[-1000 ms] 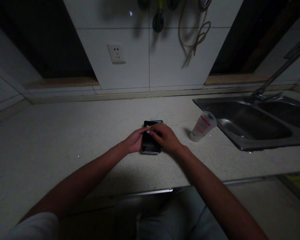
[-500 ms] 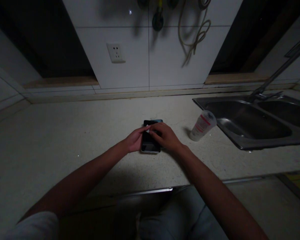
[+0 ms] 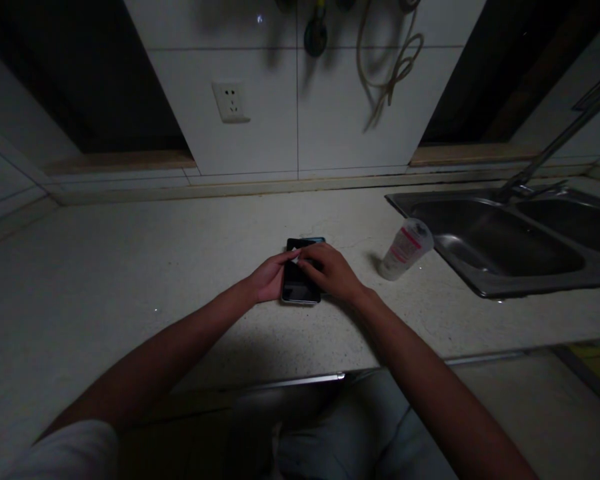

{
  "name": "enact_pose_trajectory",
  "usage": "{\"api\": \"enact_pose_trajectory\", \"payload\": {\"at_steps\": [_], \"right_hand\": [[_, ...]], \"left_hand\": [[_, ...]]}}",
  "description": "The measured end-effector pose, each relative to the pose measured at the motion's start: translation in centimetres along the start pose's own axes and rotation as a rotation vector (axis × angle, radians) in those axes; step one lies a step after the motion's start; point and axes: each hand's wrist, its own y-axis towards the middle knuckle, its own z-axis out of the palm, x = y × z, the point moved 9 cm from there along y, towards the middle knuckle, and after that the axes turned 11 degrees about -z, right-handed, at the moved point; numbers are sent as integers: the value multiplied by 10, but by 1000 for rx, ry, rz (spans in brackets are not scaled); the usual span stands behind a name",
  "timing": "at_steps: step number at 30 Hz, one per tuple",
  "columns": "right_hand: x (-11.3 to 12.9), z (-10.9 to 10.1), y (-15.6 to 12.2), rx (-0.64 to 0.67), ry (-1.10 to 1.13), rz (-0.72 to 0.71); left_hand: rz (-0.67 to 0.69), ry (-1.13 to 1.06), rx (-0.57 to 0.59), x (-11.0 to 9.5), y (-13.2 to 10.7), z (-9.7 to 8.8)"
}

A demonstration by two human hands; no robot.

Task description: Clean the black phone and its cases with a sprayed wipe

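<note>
A black smartphone (image 3: 301, 291) lies screen up on the counter, in the middle of the head view. My left hand (image 3: 270, 279) grips its left edge, with the thumb reaching over the screen. Over the phone's upper right part, my right hand (image 3: 330, 270) bends down with its fingers drawn together. A small white piece (image 3: 295, 259), perhaps tissue or film, shows at the right fingertips and beside the left thumb; its kind cannot be made out. Something blue (image 3: 316, 239) pokes out behind the phone's top right corner, mostly covered by my right hand.
To the right, a clear plastic cup (image 3: 405, 252) with red print stands on the pale counter (image 3: 130, 260). Beyond it is a double steel sink (image 3: 485, 287) with a faucet (image 3: 517, 187). A wall socket (image 3: 231, 102) and a hanging looped cord (image 3: 393, 83) are at the back.
The view has shifted very slightly. Both hands, the phone and the white piece keep nearly the same positions.
</note>
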Motion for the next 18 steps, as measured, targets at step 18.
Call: {"api": "enact_pose_trajectory", "payload": {"at_steps": [18], "right_hand": [[-1, 1, 0, 25, 20, 22]], "left_hand": [[7, 11, 43, 0, 0, 3]]}}
